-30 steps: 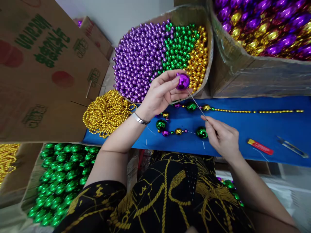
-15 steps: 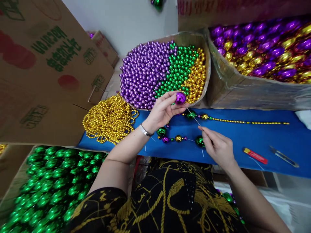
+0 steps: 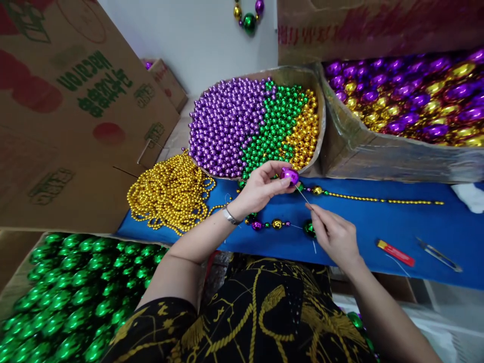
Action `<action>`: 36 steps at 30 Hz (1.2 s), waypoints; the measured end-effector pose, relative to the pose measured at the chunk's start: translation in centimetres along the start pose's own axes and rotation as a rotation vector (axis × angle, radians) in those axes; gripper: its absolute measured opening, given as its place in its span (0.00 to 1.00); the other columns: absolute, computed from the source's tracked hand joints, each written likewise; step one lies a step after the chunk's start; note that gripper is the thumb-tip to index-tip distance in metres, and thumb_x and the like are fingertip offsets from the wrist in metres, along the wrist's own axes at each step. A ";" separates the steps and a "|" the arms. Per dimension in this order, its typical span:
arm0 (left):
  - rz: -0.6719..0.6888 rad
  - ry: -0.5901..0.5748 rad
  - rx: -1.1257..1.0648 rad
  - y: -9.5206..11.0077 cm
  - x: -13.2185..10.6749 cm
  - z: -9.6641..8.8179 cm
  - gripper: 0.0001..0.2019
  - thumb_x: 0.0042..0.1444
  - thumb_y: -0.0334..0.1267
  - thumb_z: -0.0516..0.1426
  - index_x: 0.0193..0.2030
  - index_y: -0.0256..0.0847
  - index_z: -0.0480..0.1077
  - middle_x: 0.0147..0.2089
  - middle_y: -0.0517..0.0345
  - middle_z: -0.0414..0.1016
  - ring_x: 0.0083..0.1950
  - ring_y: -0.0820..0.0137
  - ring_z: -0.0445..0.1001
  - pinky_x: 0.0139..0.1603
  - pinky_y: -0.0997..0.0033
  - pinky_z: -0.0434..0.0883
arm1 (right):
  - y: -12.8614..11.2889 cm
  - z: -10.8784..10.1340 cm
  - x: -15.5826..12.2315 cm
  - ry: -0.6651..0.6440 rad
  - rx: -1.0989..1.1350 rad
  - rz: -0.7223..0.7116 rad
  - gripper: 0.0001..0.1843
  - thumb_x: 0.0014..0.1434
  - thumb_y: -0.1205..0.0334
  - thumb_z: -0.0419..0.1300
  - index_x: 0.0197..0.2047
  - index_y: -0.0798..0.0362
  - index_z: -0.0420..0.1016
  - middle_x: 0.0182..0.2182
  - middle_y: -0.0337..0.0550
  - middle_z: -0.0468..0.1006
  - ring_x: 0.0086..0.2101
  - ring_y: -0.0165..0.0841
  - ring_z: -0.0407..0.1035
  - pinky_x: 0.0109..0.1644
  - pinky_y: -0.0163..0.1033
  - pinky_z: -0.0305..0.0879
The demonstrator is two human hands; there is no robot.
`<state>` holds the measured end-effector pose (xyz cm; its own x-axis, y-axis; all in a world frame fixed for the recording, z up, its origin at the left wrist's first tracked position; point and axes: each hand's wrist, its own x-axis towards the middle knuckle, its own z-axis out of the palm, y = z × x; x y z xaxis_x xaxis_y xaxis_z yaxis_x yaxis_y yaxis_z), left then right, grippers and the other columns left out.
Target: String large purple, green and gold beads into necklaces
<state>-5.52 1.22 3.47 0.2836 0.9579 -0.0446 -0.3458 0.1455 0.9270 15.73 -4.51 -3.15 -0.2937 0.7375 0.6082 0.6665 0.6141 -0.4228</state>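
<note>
The glossy, rounded purple bead (image 3: 290, 174) has moved nearer the right hand (image 3: 336, 234).

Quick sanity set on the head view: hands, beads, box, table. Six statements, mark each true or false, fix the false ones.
1. The left hand holds a purple bead. True.
2. The right hand is empty. False: it grips a thin rod.
3. The rod runs from the right hand to the purple bead. True.
4. The silver wristband is on the right wrist. False: it is on the left one.
5. The rounded box has purple, green and gold beads in it. True.
6. The red-and-yellow object lies in that box. False: it lies on the blue table.
</note>
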 end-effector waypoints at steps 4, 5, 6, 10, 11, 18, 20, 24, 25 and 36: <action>-0.056 -0.039 -0.036 -1.3 0.0 0.3 0.20 0.49 0.40 0.68 0.47 0.40 0.71 0.45 0.55 0.75 0.44 0.68 0.79 0.49 0.64 0.79 | 0.1 0.2 0.0 -0.015 0.028 0.006 0.17 0.66 0.67 0.55 0.56 0.52 0.75 0.44 0.46 0.83 0.38 0.35 0.80 0.44 0.38 0.78; -0.053 -0.047 -0.035 -1.7 -0.1 0.4 0.20 0.48 0.40 0.69 0.47 0.40 0.71 0.45 0.55 0.75 0.43 0.69 0.79 0.48 0.64 0.79 | 0.1 0.2 0.1 -0.012 0.025 0.001 0.16 0.66 0.67 0.55 0.55 0.53 0.75 0.43 0.46 0.84 0.38 0.35 0.80 0.43 0.38 0.78; -0.043 -0.061 -0.026 -2.0 -0.1 0.4 0.20 0.48 0.39 0.69 0.47 0.40 0.71 0.45 0.55 0.75 0.42 0.69 0.79 0.48 0.65 0.78 | 0.1 0.2 0.1 -0.007 0.017 -0.006 0.15 0.66 0.67 0.55 0.54 0.53 0.76 0.42 0.47 0.84 0.37 0.35 0.80 0.42 0.37 0.77; -0.023 -0.207 0.081 -2.4 -0.5 0.7 0.19 0.52 0.39 0.67 0.50 0.40 0.71 0.46 0.52 0.77 0.43 0.71 0.78 0.48 0.68 0.77 | 0.3 0.2 0.2 0.034 -0.006 -0.021 0.14 0.66 0.68 0.56 0.53 0.54 0.76 0.39 0.47 0.84 0.34 0.35 0.80 0.40 0.37 0.77; -0.023 -0.252 0.120 -2.2 -0.5 0.6 0.19 0.53 0.39 0.66 0.51 0.40 0.71 0.48 0.51 0.77 0.44 0.70 0.78 0.48 0.68 0.76 | 0.4 0.2 0.2 0.048 -0.005 -0.015 0.14 0.66 0.67 0.56 0.52 0.53 0.76 0.39 0.46 0.84 0.34 0.35 0.80 0.41 0.37 0.76; 0.356 0.130 0.824 2.0 4.1 -4.7 0.11 0.58 0.39 0.60 0.47 0.42 0.76 0.47 0.51 0.79 0.45 0.67 0.75 0.49 0.65 0.71 | 1.6 -0.3 -0.7 0.106 -0.040 0.015 0.13 0.64 0.66 0.58 0.51 0.50 0.77 0.37 0.44 0.84 0.33 0.36 0.80 0.39 0.37 0.77; 0.421 0.287 1.010 3.4 5.9 -7.3 0.09 0.58 0.36 0.59 0.44 0.41 0.76 0.43 0.52 0.79 0.43 0.67 0.74 0.49 0.64 0.69 | 1.8 -0.4 -0.8 0.119 -0.052 0.015 0.14 0.64 0.66 0.58 0.52 0.50 0.77 0.37 0.44 0.84 0.33 0.36 0.80 0.40 0.37 0.77; 0.398 0.348 1.340 5.1 7.7 -10.2 0.09 0.57 0.33 0.56 0.43 0.40 0.76 0.40 0.52 0.78 0.41 0.65 0.73 0.48 0.62 0.68 | 2.1 -0.4 -0.8 0.136 -0.069 0.009 0.12 0.64 0.67 0.59 0.51 0.52 0.77 0.37 0.45 0.84 0.32 0.36 0.79 0.40 0.37 0.77; 0.384 0.320 1.413 5.1 7.8 -10.2 0.09 0.58 0.33 0.56 0.43 0.40 0.76 0.41 0.51 0.78 0.41 0.65 0.74 0.47 0.62 0.68 | 2.1 -0.3 -0.8 0.135 -0.069 0.005 0.12 0.64 0.67 0.59 0.50 0.52 0.76 0.37 0.46 0.84 0.32 0.36 0.79 0.40 0.37 0.77; 0.327 0.172 1.616 1.3 10.0 -8.2 0.11 0.60 0.33 0.55 0.45 0.37 0.76 0.45 0.43 0.75 0.50 0.55 0.71 0.48 0.56 0.68 | 1.7 0.0 -0.2 0.111 -0.056 0.013 0.10 0.65 0.67 0.57 0.47 0.53 0.77 0.36 0.46 0.84 0.32 0.35 0.79 0.37 0.36 0.77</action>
<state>-10.48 13.01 1.19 0.2563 0.9248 0.2810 0.8902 -0.3392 0.3043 16.96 -3.61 -4.04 -0.2091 0.7075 0.6751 0.7075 0.5860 -0.3950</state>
